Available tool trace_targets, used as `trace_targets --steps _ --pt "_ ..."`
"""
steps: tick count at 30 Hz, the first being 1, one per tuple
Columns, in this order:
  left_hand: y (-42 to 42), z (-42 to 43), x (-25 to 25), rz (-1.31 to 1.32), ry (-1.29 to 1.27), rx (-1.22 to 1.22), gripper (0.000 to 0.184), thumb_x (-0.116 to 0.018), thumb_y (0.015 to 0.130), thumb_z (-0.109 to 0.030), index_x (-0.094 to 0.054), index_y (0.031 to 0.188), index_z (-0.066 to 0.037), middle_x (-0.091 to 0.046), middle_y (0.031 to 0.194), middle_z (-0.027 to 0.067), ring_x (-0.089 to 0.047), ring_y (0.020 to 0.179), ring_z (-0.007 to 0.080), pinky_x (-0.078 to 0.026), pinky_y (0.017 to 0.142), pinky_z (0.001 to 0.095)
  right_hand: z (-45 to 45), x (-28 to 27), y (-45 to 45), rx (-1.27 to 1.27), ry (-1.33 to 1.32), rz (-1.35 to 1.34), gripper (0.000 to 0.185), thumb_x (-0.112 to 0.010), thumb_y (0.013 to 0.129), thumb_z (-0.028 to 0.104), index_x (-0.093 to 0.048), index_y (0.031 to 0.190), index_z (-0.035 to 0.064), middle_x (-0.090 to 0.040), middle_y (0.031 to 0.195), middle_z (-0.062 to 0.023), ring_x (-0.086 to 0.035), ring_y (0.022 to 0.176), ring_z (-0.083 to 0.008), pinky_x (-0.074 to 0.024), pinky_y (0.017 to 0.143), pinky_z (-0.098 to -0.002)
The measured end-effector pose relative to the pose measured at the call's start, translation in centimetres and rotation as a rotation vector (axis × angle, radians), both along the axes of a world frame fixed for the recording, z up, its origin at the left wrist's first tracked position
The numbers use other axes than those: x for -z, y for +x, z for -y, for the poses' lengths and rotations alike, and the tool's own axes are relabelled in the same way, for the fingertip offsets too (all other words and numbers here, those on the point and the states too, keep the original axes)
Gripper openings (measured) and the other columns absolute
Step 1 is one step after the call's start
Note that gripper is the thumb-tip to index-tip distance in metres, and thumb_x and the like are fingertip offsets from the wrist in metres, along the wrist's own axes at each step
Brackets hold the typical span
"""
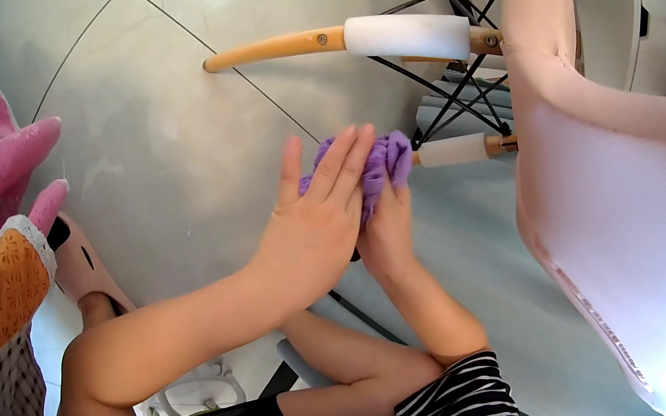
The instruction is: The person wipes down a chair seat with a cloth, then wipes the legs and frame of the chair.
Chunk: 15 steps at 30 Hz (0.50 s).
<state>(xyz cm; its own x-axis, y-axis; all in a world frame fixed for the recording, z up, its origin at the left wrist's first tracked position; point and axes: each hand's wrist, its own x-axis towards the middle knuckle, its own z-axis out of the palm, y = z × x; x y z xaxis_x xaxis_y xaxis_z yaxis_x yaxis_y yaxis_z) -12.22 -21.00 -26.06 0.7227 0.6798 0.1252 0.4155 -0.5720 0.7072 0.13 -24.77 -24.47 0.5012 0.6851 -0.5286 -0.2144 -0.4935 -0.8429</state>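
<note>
A bunched, wrinkled purple cloth (386, 166) sits between my two hands, above the grey floor. My left hand (321, 214) lies over it from the left, fingers stretched out and the thumb spread away, its palm side against the cloth. From the right and below, my right hand (388, 230) holds the same cloth; most of its fingers are hidden behind the fabric and my left hand. A small dark thing shows just below the hands, too covered to make out.
To the right, a pale pink chair (606, 153) lies tipped, its wooden legs (280, 48) with white sleeves (408, 35) and black wire braces pointing left. Pink and orange fabric (7, 289) hangs at the left edge. A pink clog (82, 263) is on my foot.
</note>
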Motion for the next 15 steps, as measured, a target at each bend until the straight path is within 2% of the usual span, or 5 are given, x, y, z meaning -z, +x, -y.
trace_targets --steps 2,8,10,13,15 --pt "0.4 -0.6 -0.2 0.127 -0.039 -0.043 0.057 -0.059 0.069 -0.013 -0.051 0.125 -0.004 -0.033 0.144 0.0144 -0.028 0.134 0.0266 -0.009 0.106 0.0596 -0.6 0.5 1.4 0.087 -0.016 0.025 0.025 -0.046 0.097 0.025 -0.048 0.118 0.0102 -0.056 0.104 -0.0002 -0.055 0.091 -0.0092 -0.0477 0.073 -0.0244" --pt "1.7 -8.0 3.1 0.437 -0.083 -0.309 0.061 -0.064 0.077 -0.022 -0.042 0.133 -0.009 -0.040 0.136 0.0144 -0.039 0.122 0.0312 -0.023 0.105 0.0488 -1.3 -2.6 6.9 0.396 0.043 -0.064 0.026 -0.048 0.095 0.025 -0.051 0.117 0.0125 -0.059 0.115 -0.0040 -0.057 0.106 -0.0187 -0.0493 0.087 -0.0343" --pt "2.8 -10.4 5.2 0.556 -0.131 -0.293 0.060 -0.065 0.081 -0.030 -0.043 0.132 -0.009 -0.041 0.134 0.0145 -0.042 0.119 0.0325 -0.027 0.105 0.0447 -1.6 -4.1 8.2 0.476 0.092 -0.227 0.037 -0.041 0.095 0.035 -0.053 0.120 0.0096 -0.058 0.120 -0.0076 -0.058 0.100 -0.0186 -0.0445 0.052 -0.0292" --pt "4.3 -12.3 5.5 0.580 -0.279 -0.126 0.068 -0.068 0.079 -0.041 -0.042 0.132 -0.008 -0.042 0.132 0.0143 -0.043 0.118 0.0318 -0.032 0.102 0.0413 -2.0 -5.1 9.6 0.185 0.255 -0.596 0.034 -0.037 0.096 0.032 -0.053 0.120 0.0133 -0.058 0.120 -0.0070 -0.058 0.104 -0.0195 -0.0521 0.061 -0.0370" --pt "5.3 -13.6 5.8 0.585 -0.403 -0.062 0.066 -0.068 0.078 -0.042 -0.044 0.130 -0.009 -0.044 0.127 0.0143 -0.045 0.116 0.0303 -0.036 0.098 0.0389 -3.3 -5.2 9.8 0.283 0.267 -0.609 0.043 -0.038 0.095 0.040 -0.052 0.122 0.0109 -0.055 0.125 -0.0081 -0.057 0.102 -0.0196 -0.0446 0.053 -0.0305"
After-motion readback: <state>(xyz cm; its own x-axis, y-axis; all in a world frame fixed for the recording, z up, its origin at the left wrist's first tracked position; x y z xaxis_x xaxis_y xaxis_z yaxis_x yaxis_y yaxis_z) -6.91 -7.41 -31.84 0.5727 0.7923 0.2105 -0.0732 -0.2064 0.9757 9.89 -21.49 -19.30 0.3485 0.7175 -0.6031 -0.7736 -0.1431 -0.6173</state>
